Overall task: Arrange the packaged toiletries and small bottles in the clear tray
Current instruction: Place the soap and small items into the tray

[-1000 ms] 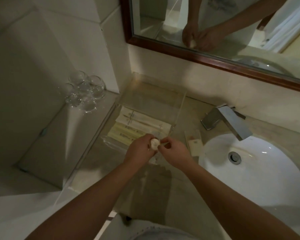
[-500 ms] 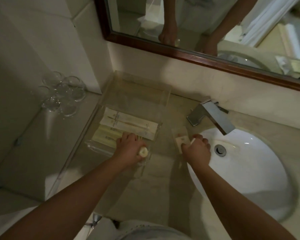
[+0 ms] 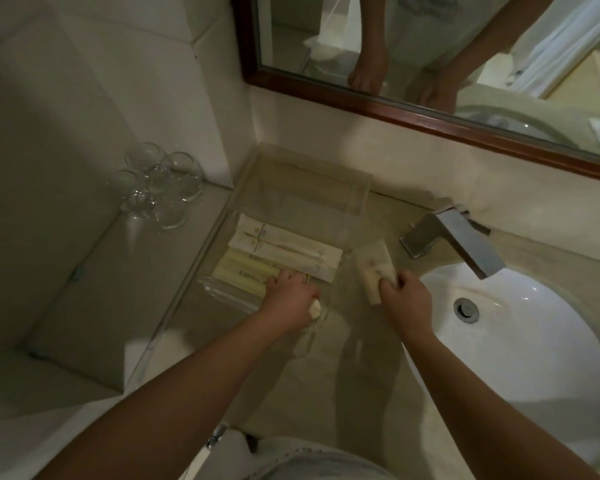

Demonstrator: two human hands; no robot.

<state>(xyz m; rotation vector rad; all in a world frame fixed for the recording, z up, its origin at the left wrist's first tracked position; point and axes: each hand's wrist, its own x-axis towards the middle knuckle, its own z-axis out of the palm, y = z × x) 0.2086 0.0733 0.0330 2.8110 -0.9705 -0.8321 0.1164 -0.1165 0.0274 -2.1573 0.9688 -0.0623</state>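
On the desk, head view:
Tray: a clear tray [image 3: 352, 197] lies on the desk [image 3: 371, 362] left of the sink [image 3: 520, 344], its far end near the wall under the mirror [image 3: 430, 112].
Packets in tray: two long white packets [image 3: 284, 249] lie side by side across the near half of the tray; pale yellow packets [image 3: 243, 271] lie just beside them, on the near side. The far half of the tray shows no items.
Left hand: the left hand [image 3: 288, 299] rests palm down at the tray's near right corner, fingertips touching the yellow packets. A small round white item [image 3: 315, 309] is tucked under the thumb side, held closed in the grip; what it is cannot be told.
Right hand: the right hand [image 3: 406, 296] is on the desk between tray and sink, fingers closed on the near end of a cream packet [image 3: 373, 263] that lies outside the tray, just beside its right wall.
Tap: a square metal tap [image 3: 454, 237] stands behind the sink.
Glasses: a cluster of clear glasses [image 3: 160, 188] sits on the lower shelf [image 3: 101, 282] to the left, well apart from the tray.
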